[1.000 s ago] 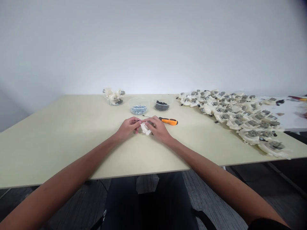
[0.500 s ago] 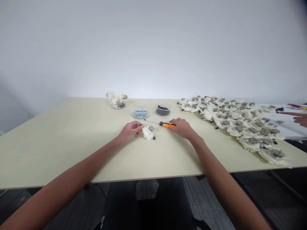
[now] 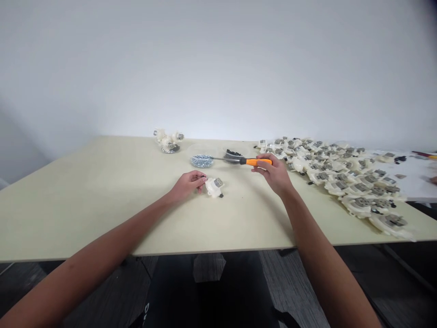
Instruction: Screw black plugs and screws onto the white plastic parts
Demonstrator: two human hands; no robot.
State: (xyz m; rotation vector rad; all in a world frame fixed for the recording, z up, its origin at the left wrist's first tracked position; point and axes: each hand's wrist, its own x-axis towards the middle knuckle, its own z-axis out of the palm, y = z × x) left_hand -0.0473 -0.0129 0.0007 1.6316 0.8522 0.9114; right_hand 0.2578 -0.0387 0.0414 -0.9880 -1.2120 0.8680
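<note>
Orange screwdriver [image 3: 256,161] grasped in the right hand [image 3: 272,172], shaft level; curled left hand [image 3: 187,184] touches a white housing [image 3: 214,187], grip unclear.

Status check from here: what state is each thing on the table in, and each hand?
White plastic part: lying on the table, grey metal insert on top.
Left hand: low by the table, fingertips against that part.
Right hand: raised, closed round the handle.
Orange-handled screwdriver: held off the table, shaft toward the bowls.
Clear bowl of silver hardware: partly filled.
Bowl of black small parts: partly behind the shaft.
Assembled white units: spread in a large pile.
</note>
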